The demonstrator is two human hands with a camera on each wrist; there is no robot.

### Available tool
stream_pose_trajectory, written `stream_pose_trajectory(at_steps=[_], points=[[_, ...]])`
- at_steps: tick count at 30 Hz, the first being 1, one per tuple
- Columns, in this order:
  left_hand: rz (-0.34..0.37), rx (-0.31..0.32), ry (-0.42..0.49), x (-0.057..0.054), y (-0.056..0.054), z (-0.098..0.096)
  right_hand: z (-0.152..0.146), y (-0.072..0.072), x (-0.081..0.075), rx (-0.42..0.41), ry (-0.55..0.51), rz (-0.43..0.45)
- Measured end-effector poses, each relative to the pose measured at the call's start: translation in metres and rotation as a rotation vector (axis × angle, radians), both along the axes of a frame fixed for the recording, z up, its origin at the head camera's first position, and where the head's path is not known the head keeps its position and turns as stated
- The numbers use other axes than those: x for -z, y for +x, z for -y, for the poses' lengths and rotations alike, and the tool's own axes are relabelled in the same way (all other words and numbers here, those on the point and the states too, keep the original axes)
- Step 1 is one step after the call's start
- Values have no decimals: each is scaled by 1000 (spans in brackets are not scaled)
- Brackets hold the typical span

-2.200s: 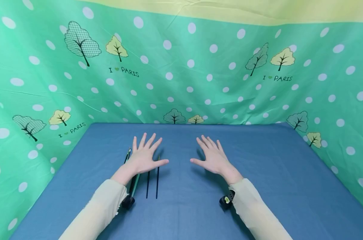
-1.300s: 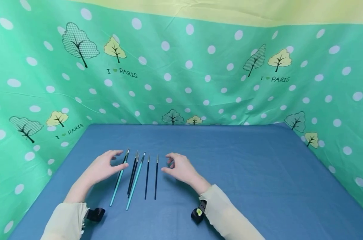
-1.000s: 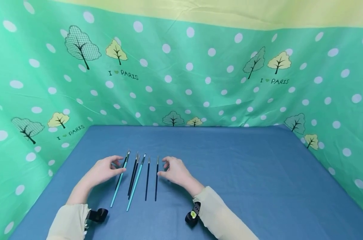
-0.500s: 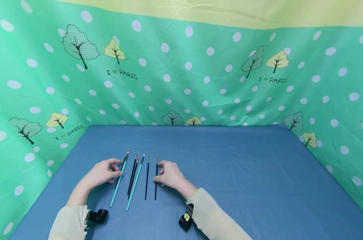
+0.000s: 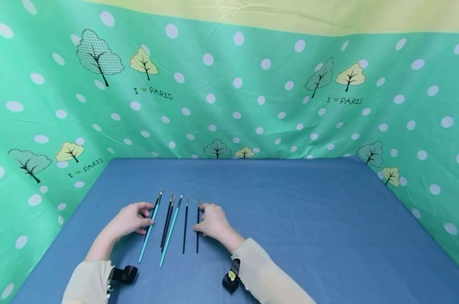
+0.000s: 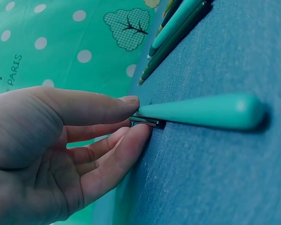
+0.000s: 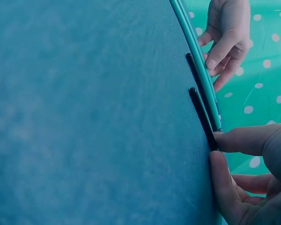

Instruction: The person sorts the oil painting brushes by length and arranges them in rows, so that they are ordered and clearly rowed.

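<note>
Several thin paintbrushes lie side by side on the blue table. My left hand [image 5: 128, 220] is at the leftmost pair, a turquoise paintbrush [image 5: 145, 245] beside a dark paintbrush [image 6: 157, 123]. In the left wrist view the thumb touches the turquoise handle and a fingertip meets the dark one, pinching both between them. At the right end of the row, my right hand [image 5: 214, 223] pinches a dark paintbrush [image 5: 197, 245] between thumb and fingers; the right wrist view shows its handle [image 7: 201, 110] low against the cloth. Fingers hide parts of the held brushes.
Between the hands lie another turquoise paintbrush [image 5: 170, 234], two close dark paintbrushes [image 5: 166, 221] and a single dark paintbrush [image 5: 185, 230], bristles pointing away from me. A blue cloth covers the table [image 5: 309, 219]. Behind it hangs a green dotted curtain [image 5: 229, 99].
Both hands came down from spread-fingered above the table to the row's two ends. The right hand moved left onto the rightmost dark brush; the left closed round the leftmost pair.
</note>
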State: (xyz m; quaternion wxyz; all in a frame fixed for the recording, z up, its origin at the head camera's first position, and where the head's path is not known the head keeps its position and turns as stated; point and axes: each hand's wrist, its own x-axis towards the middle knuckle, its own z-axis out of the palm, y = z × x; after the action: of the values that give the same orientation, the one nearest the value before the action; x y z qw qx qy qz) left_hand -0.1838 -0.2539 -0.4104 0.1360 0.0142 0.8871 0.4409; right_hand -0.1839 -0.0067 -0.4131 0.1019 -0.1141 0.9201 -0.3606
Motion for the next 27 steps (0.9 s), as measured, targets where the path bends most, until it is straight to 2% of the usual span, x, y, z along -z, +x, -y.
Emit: stream_pose_trajectory(at_steps=[11,19,27], points=[[21,1,17,0,0,2,4,3,-4,53,-24,22],[18,-4,22,1,-3,4,5,1,-7,60,3,23],[28,1,38,2,-1,5,6,2,-7,75,-9,44]])
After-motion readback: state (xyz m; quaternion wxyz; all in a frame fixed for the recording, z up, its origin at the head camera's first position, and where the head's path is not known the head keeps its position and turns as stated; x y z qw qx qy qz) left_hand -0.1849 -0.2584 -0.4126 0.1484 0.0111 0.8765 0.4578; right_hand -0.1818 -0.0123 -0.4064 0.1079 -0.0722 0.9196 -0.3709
